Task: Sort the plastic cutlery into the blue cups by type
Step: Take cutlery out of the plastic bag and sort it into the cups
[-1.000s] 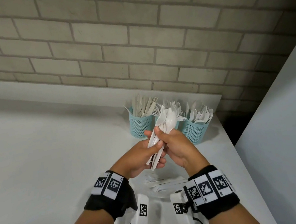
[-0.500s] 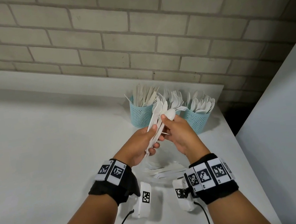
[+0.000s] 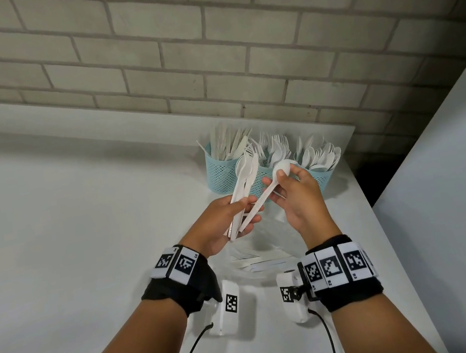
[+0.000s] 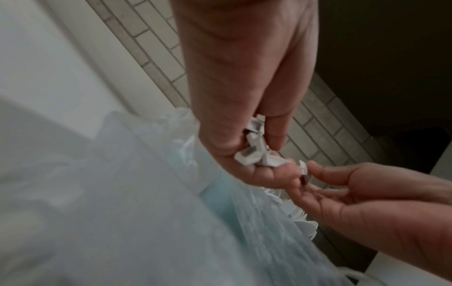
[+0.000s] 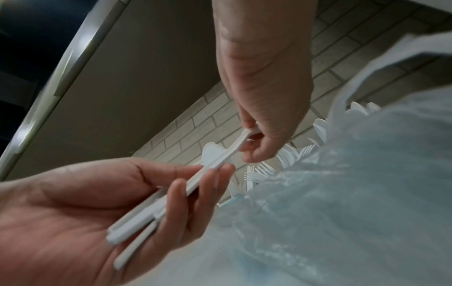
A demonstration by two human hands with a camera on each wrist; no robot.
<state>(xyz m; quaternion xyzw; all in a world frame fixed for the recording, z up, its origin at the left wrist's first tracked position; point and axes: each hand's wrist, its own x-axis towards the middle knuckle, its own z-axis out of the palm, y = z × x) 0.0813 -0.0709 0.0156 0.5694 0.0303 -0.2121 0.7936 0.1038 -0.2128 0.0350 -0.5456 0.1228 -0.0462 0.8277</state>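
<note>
One spoon [image 3: 270, 190] is pinched at its bowl by the right hand [image 3: 298, 196], handle slanting down-left into the bundle [image 3: 241, 187] the left hand [image 3: 218, 227] clasps; spoon cup [image 3: 321, 176] sits just beyond right.

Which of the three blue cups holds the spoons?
The rightmost cup, beside the right hand: rounded bowls stick out of it, unlike the middle cup's fork tines or the left cup's flat blades.

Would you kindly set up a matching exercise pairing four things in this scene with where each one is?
Things:
1. single spoon
2. bundle of cutlery
3. loose cutlery
4. three blue cups

Places:
A. at the table's far edge, by the brick wall
B. pinched in the right hand
C. lying on the table below both hands
D. held in the left hand

Pairs: 1-B, 2-D, 3-C, 4-A
</note>
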